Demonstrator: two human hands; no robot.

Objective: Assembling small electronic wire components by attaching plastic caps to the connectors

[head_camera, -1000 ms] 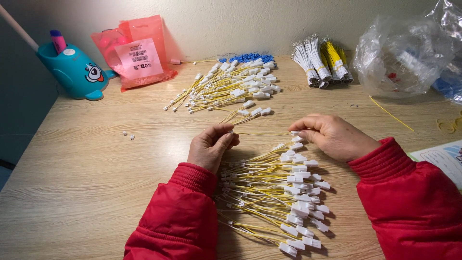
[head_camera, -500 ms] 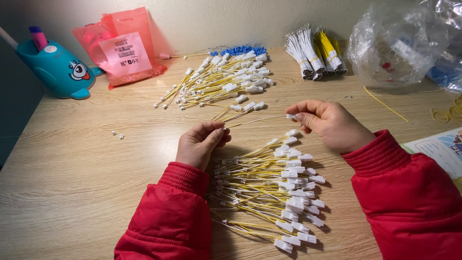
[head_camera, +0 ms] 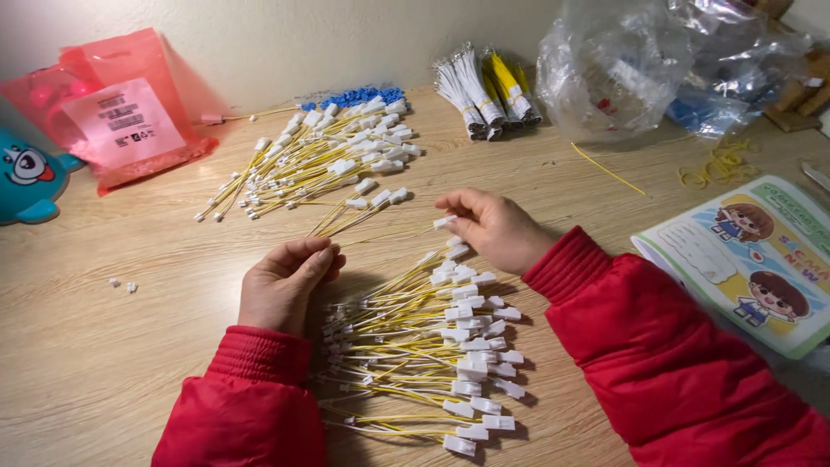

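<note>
1. At the far left edge of the wooden table (head_camera: 104,372) a teal toy-shaped container (head_camera: 26,182) is now half cut off, and the red plastic bag (head_camera: 121,112) sits nearer the corner than half a second ago: the view has swung to the right.
2. Just right of them, two tiny white bits (head_camera: 123,284) lie on the bare wood, well apart from everything else.
3. Next comes the left hand (head_camera: 285,281), fingers curled together and closed on the thin end of a single yellow wire (head_camera: 380,235); it has slid a little lower and toward the middle.
4. Behind it the far pile of yellow wires (head_camera: 320,164) with white plugs fans out as before, with blue pieces (head_camera: 363,93) at its back edge.
5. Below and between the hands, the near pile of wires (head_camera: 415,346) is unchanged.
6. The right hand (head_camera: 493,229) pinches the wire's white plug between thumb and fingertips, just above the near pile; earlier it was held higher and farther right.
7. Beyond it lie bundled wires (head_camera: 484,91), then crumpled clear bags (head_camera: 640,69).
8. At the right, a loose yellow strand (head_camera: 607,169), rubber bands (head_camera: 718,164) and a cartoon booklet (head_camera: 743,259) have come fully into view.
</note>
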